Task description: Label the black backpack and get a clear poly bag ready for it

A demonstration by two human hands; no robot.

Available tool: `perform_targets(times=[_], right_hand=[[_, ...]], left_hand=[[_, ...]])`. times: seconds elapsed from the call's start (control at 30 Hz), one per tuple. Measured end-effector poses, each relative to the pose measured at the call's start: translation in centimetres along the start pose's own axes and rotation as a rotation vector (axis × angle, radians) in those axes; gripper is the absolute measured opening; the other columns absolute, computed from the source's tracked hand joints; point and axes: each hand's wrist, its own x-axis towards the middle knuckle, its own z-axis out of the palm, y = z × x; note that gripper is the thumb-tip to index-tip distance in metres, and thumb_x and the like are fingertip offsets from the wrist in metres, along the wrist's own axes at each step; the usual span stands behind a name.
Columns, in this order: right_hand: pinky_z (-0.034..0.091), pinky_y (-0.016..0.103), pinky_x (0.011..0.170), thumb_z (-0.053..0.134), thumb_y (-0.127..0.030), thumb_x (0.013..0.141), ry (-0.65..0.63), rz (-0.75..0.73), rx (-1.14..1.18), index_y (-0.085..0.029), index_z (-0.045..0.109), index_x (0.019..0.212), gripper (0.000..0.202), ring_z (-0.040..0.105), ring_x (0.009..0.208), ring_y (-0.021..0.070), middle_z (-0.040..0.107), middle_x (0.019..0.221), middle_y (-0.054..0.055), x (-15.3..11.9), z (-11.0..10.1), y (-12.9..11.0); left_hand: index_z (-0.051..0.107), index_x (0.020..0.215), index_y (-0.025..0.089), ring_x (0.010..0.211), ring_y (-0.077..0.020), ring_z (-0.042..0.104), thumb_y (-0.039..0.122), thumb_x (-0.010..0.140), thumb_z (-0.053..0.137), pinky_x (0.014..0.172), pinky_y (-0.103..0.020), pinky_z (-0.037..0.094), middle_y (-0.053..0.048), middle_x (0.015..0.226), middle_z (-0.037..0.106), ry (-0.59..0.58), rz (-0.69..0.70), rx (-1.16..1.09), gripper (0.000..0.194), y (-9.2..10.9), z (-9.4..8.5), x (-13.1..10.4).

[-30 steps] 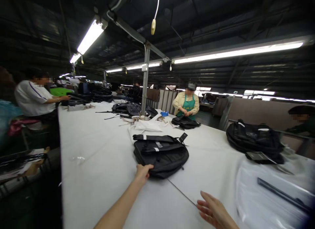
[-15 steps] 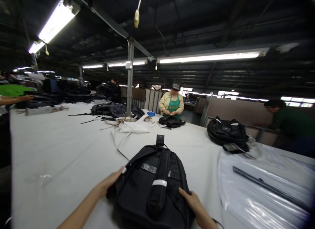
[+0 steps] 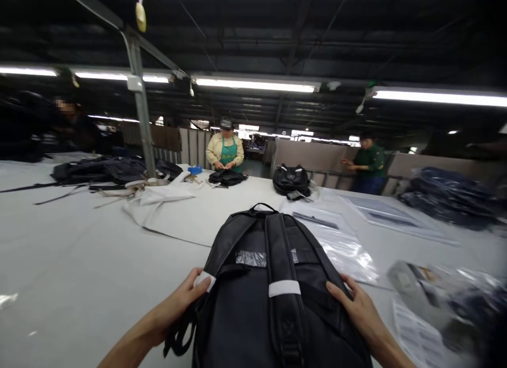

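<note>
Black backpack (image 3: 273, 299), back panel up, lying flat on white-covered table (image 3: 79, 262), top handle pointing away, directly between both hands. Shoulder straps (image 3: 283, 289) running lengthwise over the panel, each with a white reflective band; silvery label patch across the upper panel. Left hand (image 3: 180, 304) at the pack's left edge, thumb on top, fingers curled under and clamped on the left strap beside its white band; loose black webbing loop hanging just below that hand. Right hand (image 3: 358, 310) spread flat on the pack's right flank, fingers apart, pressing rather than clamping. Clear plastic bag (image 3: 344, 249) just beyond the right hand, touching the pack's right side. Blurred plastic-wrapped items and printed sheet (image 3: 412, 326) to the right of the right hand, detail not readable. White cloth (image 3: 170, 209) spread beyond the left hand, apart from the pack. Dark bags and loose straps (image 3: 106, 170) far beyond the left hand, near a metal post (image 3: 140, 109). Second black bag (image 3: 292, 179) far ahead of the right hand. Person in green apron (image 3: 226, 151) across the table, handling another dark bag (image 3: 227, 178). Person in dark green top (image 3: 368, 162) far right, standing.
</note>
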Motion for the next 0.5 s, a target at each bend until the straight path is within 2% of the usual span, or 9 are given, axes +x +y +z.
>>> perform_targets(times=[0.1,0.17,0.23,0.3,0.37,0.43,0.5], right_hand=[[0.055,0.033,0.072,0.064,-0.052,0.07,0.104,0.054,0.02,-0.018,0.048,0.118,0.061,0.067,0.083,0.0249,0.07,0.095,0.007,-5.0,-5.6,2.7],[0.054,0.033,0.077,0.062,-0.052,0.072,0.182,0.044,-0.078,-0.016,0.049,0.118,0.06,0.066,0.088,0.0248,0.069,0.099,0.008,-6.8,-8.5,5.5],[0.05,0.034,0.083,0.06,-0.05,0.073,0.265,0.036,-0.276,-0.014,0.053,0.114,0.056,0.064,0.093,0.0252,0.068,0.102,0.01,-7.7,-10.5,8.7],[0.047,0.038,0.087,0.06,-0.048,0.071,0.338,0.062,-0.447,-0.012,0.058,0.107,0.052,0.061,0.097,0.0289,0.067,0.099,0.012,-8.1,-11.8,11.2],[0.042,0.044,0.092,0.061,-0.046,0.07,0.4,0.087,-0.523,-0.01,0.06,0.107,0.052,0.056,0.104,0.0336,0.065,0.101,0.015,-8.4,-12.3,12.4],[0.037,0.044,0.095,0.058,-0.044,0.073,0.467,0.033,-0.604,-0.011,0.057,0.114,0.052,0.052,0.109,0.0343,0.063,0.105,0.016,-8.7,-12.1,12.1],[0.037,0.04,0.092,0.05,-0.046,0.08,0.439,-0.029,-0.69,-0.015,0.058,0.114,0.047,0.056,0.101,0.0305,0.064,0.098,0.013,-8.9,-11.4,10.7]], left_hand=[[0.044,0.098,0.022,0.086,-0.0227,0.064,0.065,0.077,0.047,0.073,-0.031,0.049,-0.003,0.086,0.065,-0.122,0.038,0.082,0.048,-1.4,5.4,-0.8],[0.044,0.091,0.022,0.085,-0.0247,0.063,0.066,0.076,0.048,0.073,-0.032,0.047,-0.004,0.082,0.064,-0.087,0.053,0.26,0.047,-3.4,8.5,-0.1],[0.045,0.083,0.021,0.081,-0.029,0.062,0.068,0.07,0.053,0.074,-0.035,0.043,-0.007,0.076,0.064,-0.041,0.07,0.484,0.049,-5.6,11.0,0.9],[0.047,0.077,0.021,0.078,-0.0313,0.061,0.067,0.066,0.057,0.073,-0.036,0.04,-0.008,0.071,0.063,-0.047,0.078,0.625,0.048,-6.8,12.8,1.6],[0.048,0.076,0.021,0.076,-0.0297,0.059,0.065,0.067,0.056,0.07,-0.034,0.039,-0.006,0.07,0.061,-0.081,0.09,0.638,0.046,-6.8,13.9,1.8],[0.049,0.079,0.021,0.073,-0.0258,0.058,0.061,0.069,0.056,0.065,-0.03,0.039,-0.003,0.07,0.06,-0.115,0.096,0.6,0.042,-5.6,14.7,1.4],[0.049,0.079,0.02,0.069,-0.0226,0.056,0.056,0.07,0.058,0.06,-0.027,0.037,0.0,0.067,0.057,-0.127,0.107,0.569,0.038,-4.1,15.5,0.9]])
